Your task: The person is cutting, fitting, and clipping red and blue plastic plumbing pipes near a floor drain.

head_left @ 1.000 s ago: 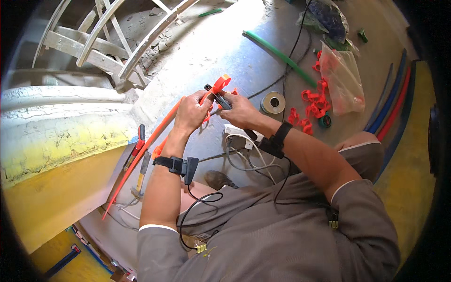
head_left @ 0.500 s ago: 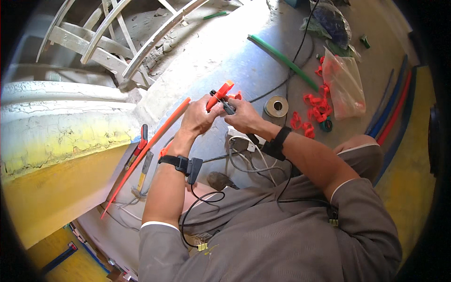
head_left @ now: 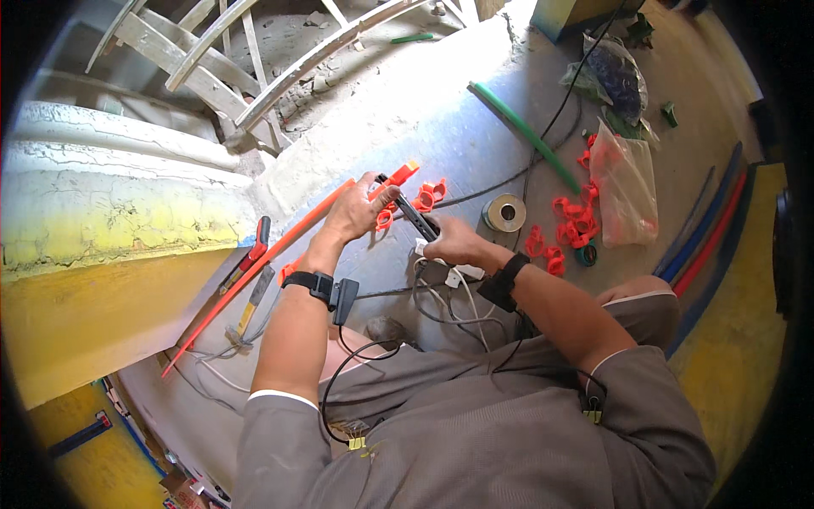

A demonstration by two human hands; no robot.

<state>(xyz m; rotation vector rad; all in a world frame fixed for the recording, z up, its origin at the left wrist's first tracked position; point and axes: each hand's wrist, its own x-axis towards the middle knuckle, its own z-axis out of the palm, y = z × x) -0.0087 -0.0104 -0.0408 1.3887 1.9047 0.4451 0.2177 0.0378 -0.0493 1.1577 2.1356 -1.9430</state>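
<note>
My left hand grips a long orange conduit pipe near its far end, which points up and right. My right hand holds a black-handled cutting tool whose jaws meet the pipe close to my left fingers. An orange clip sits by my left fingers, and more orange clips lie just beyond the pipe end. Both wrists wear black straps.
A roll of tape, scattered orange clips and a clear bag lie right. A green pipe lies beyond. Blue and red pipes run along the right. Red-handled pliers and a hammer rest left, by a yellow wall.
Both hands have shifted slightly left and nearer with the pipe. The cutting tool now lies more slanted across the pipe end.
</note>
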